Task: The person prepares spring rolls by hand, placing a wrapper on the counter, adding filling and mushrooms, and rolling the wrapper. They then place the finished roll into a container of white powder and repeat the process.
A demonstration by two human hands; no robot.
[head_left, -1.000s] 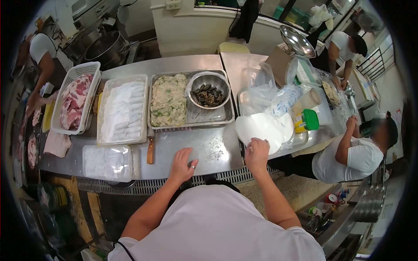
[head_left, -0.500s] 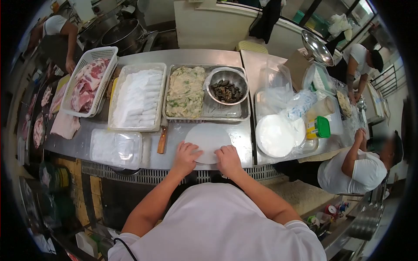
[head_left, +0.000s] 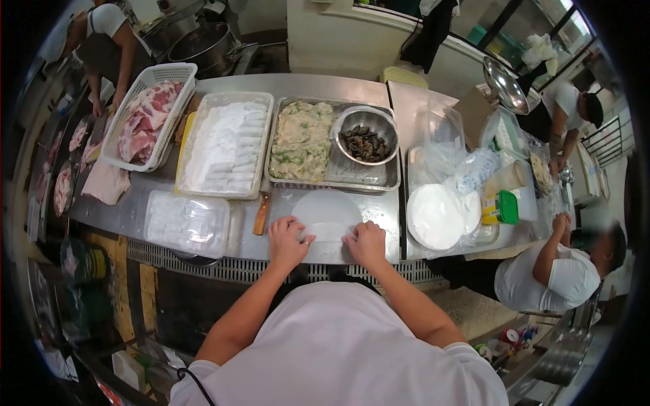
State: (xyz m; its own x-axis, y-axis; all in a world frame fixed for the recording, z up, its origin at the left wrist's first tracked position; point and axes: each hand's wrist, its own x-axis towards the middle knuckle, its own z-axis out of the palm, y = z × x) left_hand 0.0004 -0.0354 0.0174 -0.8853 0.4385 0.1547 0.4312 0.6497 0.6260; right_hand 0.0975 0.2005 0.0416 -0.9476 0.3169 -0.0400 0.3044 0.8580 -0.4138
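Wrapper sheet, round and translucent (head_left: pixel 330 210), lies flat on the steel table (head_left: pixel 383 205), right in front of the person; take it as the clock's centre, twelve at the far side. The left hand (head_left: pixel 290 240) sits on it at eight o'clock, the right hand (head_left: pixel 367 242) at four — a matched grip, likely to keep both ends of the near edge level. On each hand the fingers are bent and close together, the thumb set apart and turned inward toward the other. That near edge runs straight between the thumbs and looks turned over; whether thumb and fingers pinch it or only press it down, I cannot tell.

At eleven lies a pale mixture flecked with green (head_left: pixel 298 142), in a metal tray (head_left: pixel 359 178); a steel bowl (head_left: pixel 371 116) of dark pieces (head_left: pixel 362 141) stands in that tray at one. Both seem set there to be within reach yet off the working patch. A stack of white rounds (head_left: pixel 433 216) waits at three, handy to the right hand. The wooden-handled knife (head_left: pixel 261 214) lies at nine, just clear of the sheet, and white rolls (head_left: pixel 248 145) line a tub (head_left: pixel 217 195) at ten — apparently parked beyond the left hand's way.
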